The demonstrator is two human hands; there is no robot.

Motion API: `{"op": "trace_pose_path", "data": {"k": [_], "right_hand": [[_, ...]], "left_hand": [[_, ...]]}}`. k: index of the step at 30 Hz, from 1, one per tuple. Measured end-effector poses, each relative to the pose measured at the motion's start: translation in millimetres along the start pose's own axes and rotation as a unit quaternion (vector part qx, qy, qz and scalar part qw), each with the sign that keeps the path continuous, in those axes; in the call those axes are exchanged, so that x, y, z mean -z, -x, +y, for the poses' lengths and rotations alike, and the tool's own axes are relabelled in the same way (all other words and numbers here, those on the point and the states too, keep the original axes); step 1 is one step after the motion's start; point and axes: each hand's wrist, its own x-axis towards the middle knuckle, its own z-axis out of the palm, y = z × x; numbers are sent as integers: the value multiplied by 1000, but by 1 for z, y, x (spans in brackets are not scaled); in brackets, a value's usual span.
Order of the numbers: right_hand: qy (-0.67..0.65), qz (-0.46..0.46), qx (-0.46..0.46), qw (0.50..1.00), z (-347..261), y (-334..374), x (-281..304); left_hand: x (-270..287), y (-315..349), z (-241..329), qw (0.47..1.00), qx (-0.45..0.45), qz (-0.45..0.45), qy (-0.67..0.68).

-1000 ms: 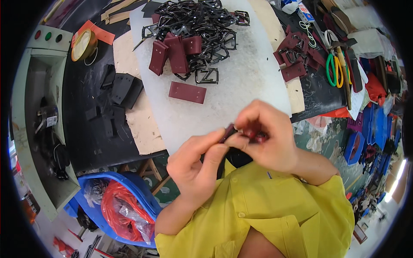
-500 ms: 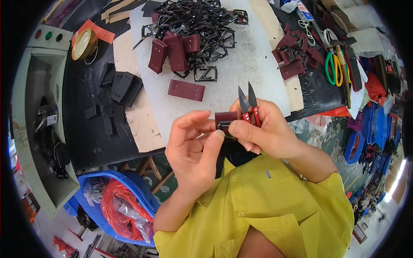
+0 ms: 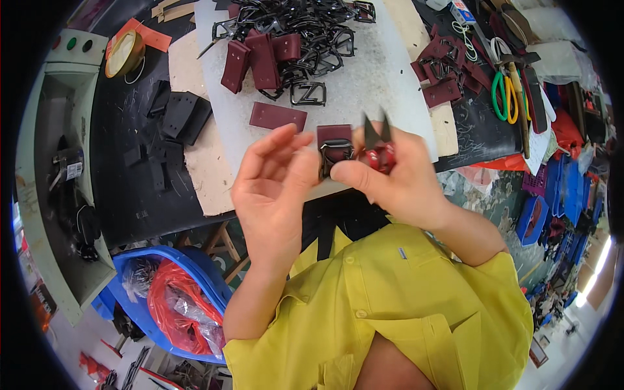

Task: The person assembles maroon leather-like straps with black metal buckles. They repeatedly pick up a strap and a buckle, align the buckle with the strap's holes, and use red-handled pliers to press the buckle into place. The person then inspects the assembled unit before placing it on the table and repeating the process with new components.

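My right hand [image 3: 403, 179] holds a pair of thread snips [image 3: 378, 146] with red handles, blades pointing up and slightly blurred. Its thumb also presses on a folded maroon leather piece [image 3: 334, 133] with a dark metal buckle [image 3: 337, 150] on it. My left hand [image 3: 270, 179] is just left of that piece, its fingers apart and the thumb close to the buckle; whether it touches is unclear. Flat on the white sheet beyond lies another maroon piece [image 3: 278, 116], with a single dark buckle [image 3: 308, 93] a little farther off.
A heap of dark buckles [image 3: 325, 39] and folded maroon pieces [image 3: 263, 62] covers the far part of the white sheet [image 3: 383, 84]. Black pieces [image 3: 185, 117] lie at left. Maroon pieces with buckles [image 3: 448, 71] and green-handled scissors [image 3: 498, 97] lie at right. A blue tub [image 3: 214, 279] stands below left.
Both hands have moved away from me and a little left, carrying the leather piece and snips over the sheet. My left fingers have come away from the leather piece.
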Motion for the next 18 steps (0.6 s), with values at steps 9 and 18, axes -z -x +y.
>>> {"op": "trace_pose_path", "data": {"k": [9, 18], "right_hand": [[233, -31, 337, 912, 4, 3, 13], [2, 45, 5, 999, 9, 6, -3]], "left_hand": [[23, 11, 3, 996, 62, -54, -46], [3, 18, -12, 876, -292, -68, -378]]}}
